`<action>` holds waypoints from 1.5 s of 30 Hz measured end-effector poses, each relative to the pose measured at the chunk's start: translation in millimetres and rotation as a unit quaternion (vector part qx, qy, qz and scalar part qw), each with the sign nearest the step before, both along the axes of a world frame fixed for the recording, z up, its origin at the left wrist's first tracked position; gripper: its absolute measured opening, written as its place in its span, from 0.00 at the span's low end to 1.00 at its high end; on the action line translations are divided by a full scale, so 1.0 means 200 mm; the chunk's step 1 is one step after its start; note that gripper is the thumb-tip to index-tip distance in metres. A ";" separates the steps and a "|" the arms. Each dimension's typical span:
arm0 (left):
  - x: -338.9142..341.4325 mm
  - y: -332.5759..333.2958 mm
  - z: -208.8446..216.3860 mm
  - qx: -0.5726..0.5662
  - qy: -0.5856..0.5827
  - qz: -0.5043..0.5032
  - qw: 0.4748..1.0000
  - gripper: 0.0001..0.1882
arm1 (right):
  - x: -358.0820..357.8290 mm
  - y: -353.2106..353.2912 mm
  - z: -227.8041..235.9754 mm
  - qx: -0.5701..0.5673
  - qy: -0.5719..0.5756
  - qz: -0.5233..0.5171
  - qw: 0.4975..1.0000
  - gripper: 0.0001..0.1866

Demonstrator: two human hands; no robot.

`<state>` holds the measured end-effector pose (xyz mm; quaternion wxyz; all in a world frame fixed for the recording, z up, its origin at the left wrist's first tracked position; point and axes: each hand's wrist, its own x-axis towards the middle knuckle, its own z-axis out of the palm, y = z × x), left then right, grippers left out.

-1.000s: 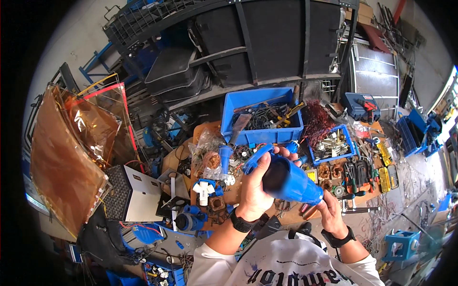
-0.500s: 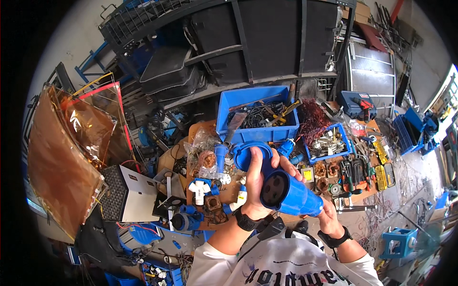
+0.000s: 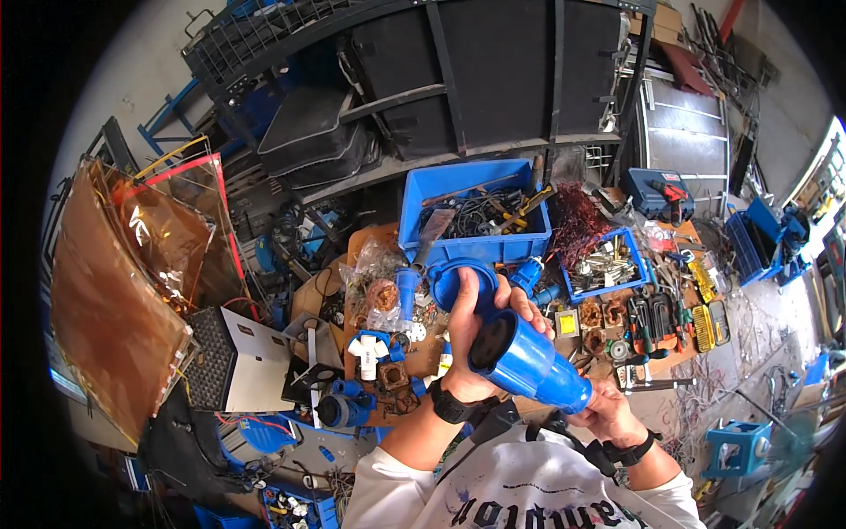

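A large blue industrial socket connector [image 3: 538, 368] is held between my hands above the workbench. Its open end, with dark contact holes, faces left, and its body tapers to the lower right. My left hand [image 3: 465, 344] is wrapped around the open end from behind, its thumb up against the round blue hinged cap [image 3: 443, 284], which stands open. The fingers of my right hand [image 3: 617, 416] are closed around the narrow tail end of the connector. Whether those fingers also hold something small cannot be seen.
A blue bin [image 3: 476, 247] of cables and tools stands at the back of the bench [image 3: 679, 357]. Beside it are a shallow blue tray [image 3: 608, 289] of metal parts and a row of hand tools. White and blue fittings [image 3: 368, 353] lie left. A blue stool [image 3: 737, 448] stands right.
The connector has turned so that its holed face points more to the left and shows less. My right hand has dropped slightly with the tail end.
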<state>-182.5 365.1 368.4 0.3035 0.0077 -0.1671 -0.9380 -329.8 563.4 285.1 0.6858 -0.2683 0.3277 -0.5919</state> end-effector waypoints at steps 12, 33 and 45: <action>0.00 0.00 0.02 -0.040 -0.064 0.040 0.996 0.30 | 0.07 0.00 0.05 -0.009 0.289 -0.110 0.951 0.20; -0.03 0.02 -0.02 -0.233 -0.195 0.142 0.942 0.28 | -0.02 -0.10 -0.15 -0.031 0.373 -0.109 0.921 0.10; -0.07 0.07 -0.09 -0.489 -0.287 0.263 0.781 0.13 | 0.01 -0.22 0.47 -0.233 0.648 -0.220 0.691 0.20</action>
